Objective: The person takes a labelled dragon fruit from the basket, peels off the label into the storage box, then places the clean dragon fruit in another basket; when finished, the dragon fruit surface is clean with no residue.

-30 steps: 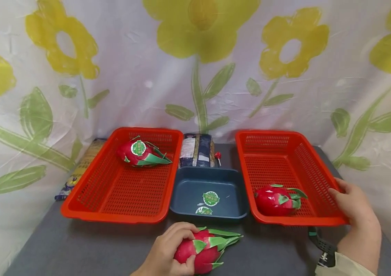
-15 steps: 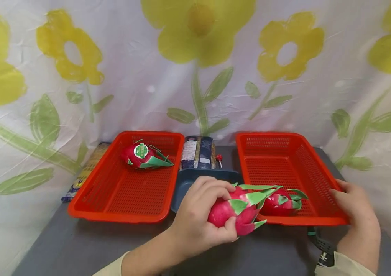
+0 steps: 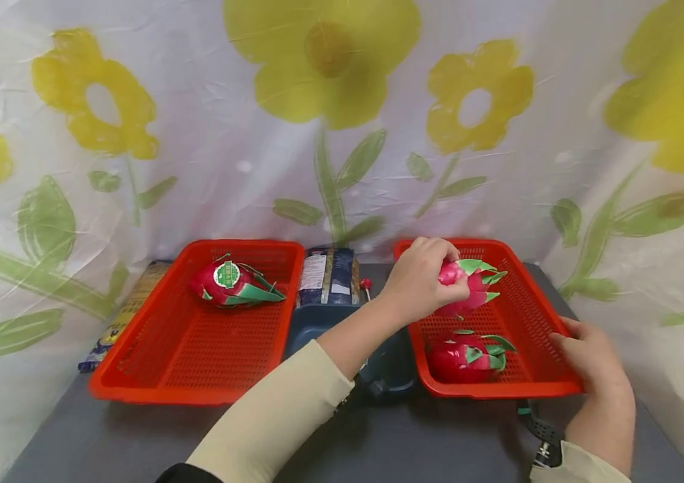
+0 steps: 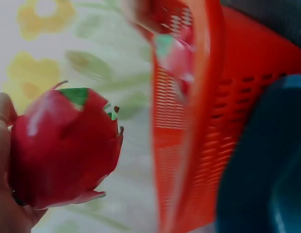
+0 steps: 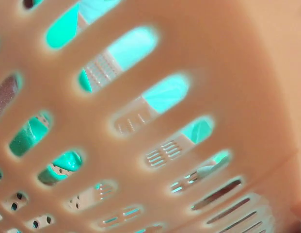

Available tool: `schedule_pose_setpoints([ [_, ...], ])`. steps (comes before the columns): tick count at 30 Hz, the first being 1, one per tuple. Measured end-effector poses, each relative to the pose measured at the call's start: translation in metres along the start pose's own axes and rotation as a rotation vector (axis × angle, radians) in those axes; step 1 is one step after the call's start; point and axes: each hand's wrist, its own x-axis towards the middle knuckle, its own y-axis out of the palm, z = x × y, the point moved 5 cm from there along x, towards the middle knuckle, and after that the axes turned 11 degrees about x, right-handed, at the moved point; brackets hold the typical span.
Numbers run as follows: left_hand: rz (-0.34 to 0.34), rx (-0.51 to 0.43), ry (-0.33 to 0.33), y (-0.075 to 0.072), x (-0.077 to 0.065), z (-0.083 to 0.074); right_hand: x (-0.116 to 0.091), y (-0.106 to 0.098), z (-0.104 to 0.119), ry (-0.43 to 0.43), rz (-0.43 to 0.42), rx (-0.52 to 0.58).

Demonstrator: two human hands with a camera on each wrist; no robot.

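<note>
My left hand [image 3: 426, 278] grips a dragon fruit [image 3: 469, 290], pink-red with green leaf tips, over the right red basket [image 3: 529, 389]. In the left wrist view this dragon fruit [image 4: 65, 150] fills the left side, fingers along its edge. A second dragon fruit [image 3: 465, 359] lies in the front of the same basket. My right hand [image 3: 595, 359] holds that basket's right rim, thumb on top. The right wrist view shows only the slotted basket wall [image 5: 140, 111] up close, so most fingers are hidden there.
Another red basket [image 3: 197, 396] stands on the left with a stickered dragon fruit [image 3: 233, 282] inside. Between the baskets sits a dark blue tray [image 3: 402, 376], partly behind the left arm. Behind it are a dark package [image 3: 328, 276] and a red lollipop [image 3: 366, 284]. A yellow package [image 3: 127, 312] lies far left.
My left hand has carried the dragon fruit from the table in front, up and rightward, over the right basket. My right hand keeps its hold on the rim. The head view has shifted slightly.
</note>
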Motion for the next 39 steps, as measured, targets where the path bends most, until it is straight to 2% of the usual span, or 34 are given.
schedule_pose_setpoints([
  [2, 0.128, 0.038, -0.025, 0.028, 0.007, 0.008, -0.001, 0.003, -0.003, 0.000, -0.005, -0.001],
  [5, 0.295, 0.102, -0.047, 0.064, 0.008, 0.017, -0.001, 0.005, -0.008, 0.002, -0.010, 0.000],
  [7, 0.388, 0.152, -0.047, 0.083, 0.005, 0.021, -0.001, 0.006, -0.010, 0.005, -0.008, 0.009],
  [10, 0.491, 0.200, -0.047, 0.101, 0.000, 0.028, -0.001, 0.005, -0.009, 0.011, -0.009, 0.015],
  [13, 0.560, 0.186, -0.060, 0.110, -0.004, 0.033, 0.000, 0.000, -0.007, 0.018, -0.012, 0.016],
  [17, 0.580, 0.138, -0.100, 0.108, -0.009, 0.039, 0.001, -0.001, -0.003, 0.014, -0.006, 0.030],
  [20, 0.566, 0.143, -0.103, 0.103, -0.013, 0.038, 0.002, 0.000, -0.003, 0.012, -0.001, 0.045],
  [24, 0.497, 0.136, -0.124, 0.085, -0.018, 0.034, 0.003, 0.000, -0.003, 0.018, -0.001, 0.045],
  [29, 0.309, 0.053, -0.169, 0.040, -0.031, 0.024, 0.004, -0.001, -0.006, 0.042, 0.000, 0.064],
  [34, -0.005, -0.022, -0.185, -0.024, -0.057, 0.017, 0.003, 0.000, -0.004, 0.048, 0.013, 0.077],
  [37, -0.209, -0.051, -0.187, -0.063, -0.078, 0.020, 0.002, 0.000, -0.003, 0.048, 0.012, 0.059],
  [39, -0.320, -0.063, -0.202, -0.086, -0.094, 0.024, 0.001, 0.000, -0.003, 0.059, 0.006, 0.047],
])
